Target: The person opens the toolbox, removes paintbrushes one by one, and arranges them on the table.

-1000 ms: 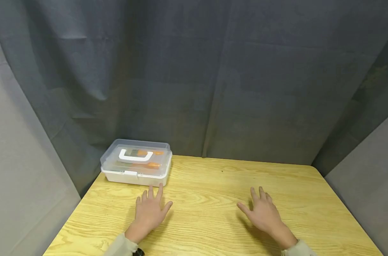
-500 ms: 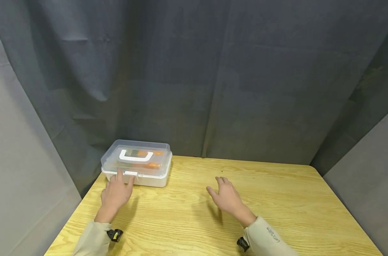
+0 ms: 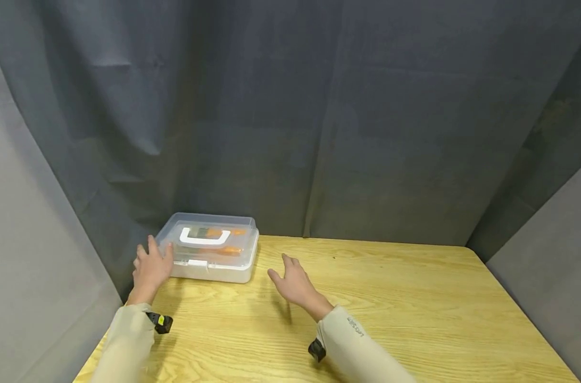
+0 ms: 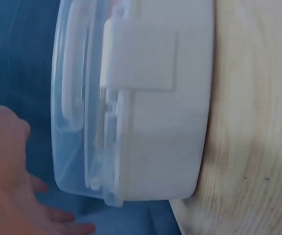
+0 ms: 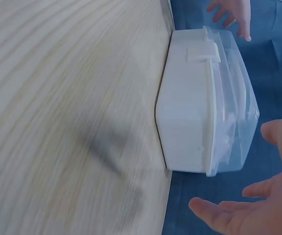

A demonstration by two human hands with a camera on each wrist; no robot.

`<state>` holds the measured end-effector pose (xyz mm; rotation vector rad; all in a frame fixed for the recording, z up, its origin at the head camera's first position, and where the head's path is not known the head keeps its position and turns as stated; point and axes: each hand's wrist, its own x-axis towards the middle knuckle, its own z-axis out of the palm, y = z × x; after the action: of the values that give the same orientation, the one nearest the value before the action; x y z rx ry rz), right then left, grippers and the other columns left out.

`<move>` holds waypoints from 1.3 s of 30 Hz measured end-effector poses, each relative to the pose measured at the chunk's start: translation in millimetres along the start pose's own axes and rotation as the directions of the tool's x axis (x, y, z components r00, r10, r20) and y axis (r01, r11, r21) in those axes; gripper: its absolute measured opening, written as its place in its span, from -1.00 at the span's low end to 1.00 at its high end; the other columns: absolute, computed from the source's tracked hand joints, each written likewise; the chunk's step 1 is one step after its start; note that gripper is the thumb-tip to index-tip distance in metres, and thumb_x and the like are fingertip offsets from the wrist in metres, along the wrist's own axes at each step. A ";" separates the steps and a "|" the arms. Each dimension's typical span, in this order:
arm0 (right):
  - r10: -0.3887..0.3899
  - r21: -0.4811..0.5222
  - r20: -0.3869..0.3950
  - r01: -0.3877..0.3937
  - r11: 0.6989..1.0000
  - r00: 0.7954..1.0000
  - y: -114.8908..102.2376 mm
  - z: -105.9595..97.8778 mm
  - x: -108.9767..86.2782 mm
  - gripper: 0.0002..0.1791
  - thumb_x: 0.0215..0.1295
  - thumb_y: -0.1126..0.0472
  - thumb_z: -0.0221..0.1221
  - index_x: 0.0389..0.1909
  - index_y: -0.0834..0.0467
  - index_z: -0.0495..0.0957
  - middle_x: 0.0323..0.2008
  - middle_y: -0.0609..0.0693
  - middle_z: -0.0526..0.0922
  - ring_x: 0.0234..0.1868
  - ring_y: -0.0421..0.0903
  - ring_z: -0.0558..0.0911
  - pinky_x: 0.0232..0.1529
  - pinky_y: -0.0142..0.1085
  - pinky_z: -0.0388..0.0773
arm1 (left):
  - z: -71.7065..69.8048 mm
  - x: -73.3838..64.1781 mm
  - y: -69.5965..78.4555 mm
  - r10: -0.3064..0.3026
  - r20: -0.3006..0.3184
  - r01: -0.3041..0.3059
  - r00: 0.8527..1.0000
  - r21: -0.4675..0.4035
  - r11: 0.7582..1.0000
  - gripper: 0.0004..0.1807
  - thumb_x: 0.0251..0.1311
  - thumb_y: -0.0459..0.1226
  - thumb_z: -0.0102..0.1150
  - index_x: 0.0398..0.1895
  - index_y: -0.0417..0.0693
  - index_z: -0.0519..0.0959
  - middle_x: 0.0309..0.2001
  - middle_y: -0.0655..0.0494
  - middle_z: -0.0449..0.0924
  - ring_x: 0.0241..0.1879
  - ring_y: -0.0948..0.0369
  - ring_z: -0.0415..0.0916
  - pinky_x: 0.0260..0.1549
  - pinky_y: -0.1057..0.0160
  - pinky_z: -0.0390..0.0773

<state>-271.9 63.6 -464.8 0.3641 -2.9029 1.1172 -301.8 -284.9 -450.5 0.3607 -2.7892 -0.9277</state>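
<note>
White plastic forms the base of the lidded box (image 3: pixel 223 273), which stands just to the right of the left hand (image 3: pixel 149 268), whose fingers are spread and grip nothing, a gap to the box showing in the left wrist view. The right hand (image 3: pixel 295 284), also holding nothing, extends its fingers above the wood-grain table (image 3: pixel 415 308), with the box ahead and to its left, between both hands. Beyond them hangs a dark curtain (image 3: pixel 391 133), and items with orange parts (image 3: pixel 230 250) show through the clear lid (image 3: pixel 245 243), right of the left hand.
</note>
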 end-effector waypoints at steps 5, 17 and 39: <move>-0.015 0.036 0.018 0.014 0.999 1.000 -22.7 14.7 20.8 -0.21 0.39 -0.14 -0.03 0.43 0.28 0.03 0.34 0.31 0.17 0.30 0.25 0.25 0.25 0.06 0.26 | -7.6 19.5 -13.7 -0.003 0.007 0.003 1.000 -0.113 0.994 -0.14 0.37 0.19 -0.55 0.47 -0.19 -0.42 0.38 -0.52 -0.36 0.29 -0.47 -0.27 0.21 -0.37 -0.09; -0.056 0.137 0.060 0.048 0.989 0.997 -61.0 36.8 56.2 -0.16 0.38 -0.12 -0.02 0.49 0.18 -0.14 0.41 0.24 0.07 0.39 0.18 0.12 0.33 0.04 0.12 | -15.7 49.3 -27.9 -0.025 0.054 0.038 0.998 -0.239 0.970 -0.15 0.36 0.22 -0.59 0.49 -0.14 -0.38 0.42 -0.43 -0.35 0.36 -0.35 -0.30 0.29 -0.26 -0.19; -0.047 0.224 -0.010 0.048 0.973 0.999 -52.8 42.9 76.8 -0.35 0.52 0.01 -0.22 0.47 0.24 -0.09 0.43 0.19 0.05 0.39 0.17 0.11 0.37 -0.04 0.03 | 3.2 64.6 -36.7 0.102 0.222 0.039 0.970 -0.553 0.832 -0.30 0.47 0.04 -0.44 0.51 -0.03 -0.32 0.49 -0.16 -0.41 0.43 -0.12 -0.42 0.35 -0.12 -0.26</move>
<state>-331.8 -19.1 -454.9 0.4315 -2.7535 1.4394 -357.9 -329.9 -469.3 0.1107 -2.5371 -1.8108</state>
